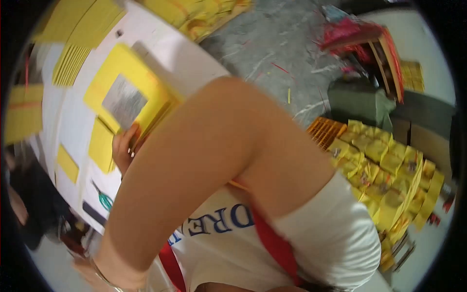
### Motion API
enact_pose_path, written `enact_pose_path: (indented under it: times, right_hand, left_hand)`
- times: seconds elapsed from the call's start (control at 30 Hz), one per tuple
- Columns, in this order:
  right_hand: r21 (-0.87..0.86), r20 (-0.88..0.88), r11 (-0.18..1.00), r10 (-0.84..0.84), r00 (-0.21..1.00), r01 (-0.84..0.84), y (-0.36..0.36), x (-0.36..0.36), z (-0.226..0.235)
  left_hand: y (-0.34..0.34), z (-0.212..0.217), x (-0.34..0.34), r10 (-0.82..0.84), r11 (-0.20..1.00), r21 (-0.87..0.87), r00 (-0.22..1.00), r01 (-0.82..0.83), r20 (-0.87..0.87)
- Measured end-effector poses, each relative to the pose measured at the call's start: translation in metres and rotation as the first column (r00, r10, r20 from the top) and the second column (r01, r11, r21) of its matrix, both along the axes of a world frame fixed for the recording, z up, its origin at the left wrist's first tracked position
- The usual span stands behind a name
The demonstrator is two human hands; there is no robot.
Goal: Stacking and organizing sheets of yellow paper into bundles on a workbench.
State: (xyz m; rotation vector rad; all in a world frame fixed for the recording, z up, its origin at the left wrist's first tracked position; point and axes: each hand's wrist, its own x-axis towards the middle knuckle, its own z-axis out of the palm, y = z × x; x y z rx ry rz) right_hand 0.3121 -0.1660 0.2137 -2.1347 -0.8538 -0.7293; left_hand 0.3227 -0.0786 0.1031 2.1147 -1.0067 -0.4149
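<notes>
My left hand has curled fingers at the near edge of a thick stack of yellow paper. A silver square lies on the stack's top face. Part of this hand is hidden behind my right forearm. My right arm, bent at the elbow, sweeps across the middle of the view very close to the camera. At the lower left, my right hand is blurred and partly cut off, past a bracelet at the wrist; I cannot make out its fingers. Beside the big stack lies a smaller yellow paper stack.
On the white table lie teal-handled scissors, a dark flat object and more yellow paper. Many yellow bundles sit by an orange crate at the right. A person in dark clothes is at the left.
</notes>
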Motion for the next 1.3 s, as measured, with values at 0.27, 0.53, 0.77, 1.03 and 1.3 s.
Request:
enact_pose_path:
  times: [0.27, 0.53, 0.77, 1.03, 1.3]
  right_hand:
    - [-0.046, -0.224, 0.988, 0.136, 0.965, -0.150, 0.078, 0.031, -0.012]
    - [0.001, -0.235, 0.975, 0.214, 0.948, -0.220, 0.090, 0.046, 0.005]
    - [0.032, -0.268, 0.991, 0.137, 0.954, -0.134, 0.055, 0.025, -0.017]
    - [0.054, -0.293, 0.989, 0.149, 0.944, -0.139, 0.020, 0.004, -0.031]
    - [-0.112, -0.560, 0.987, -0.160, 0.813, 0.116, -0.115, -0.096, -0.063]
  left_hand:
    - [-0.007, 0.006, 0.002, -0.118, 0.971, -0.176, 0.966, 0.161, 0.231]
    - [-0.014, 0.004, -0.005, -0.100, 0.981, -0.129, 0.948, 0.145, 0.304]
    - [-0.011, 0.002, -0.008, -0.076, 0.988, -0.099, 0.940, 0.115, 0.333]
    - [-0.008, 0.003, -0.006, -0.044, 0.994, -0.078, 0.935, 0.077, 0.352]
    - [-0.003, 0.005, -0.005, -0.012, 0.983, -0.171, 0.952, 0.067, 0.305]
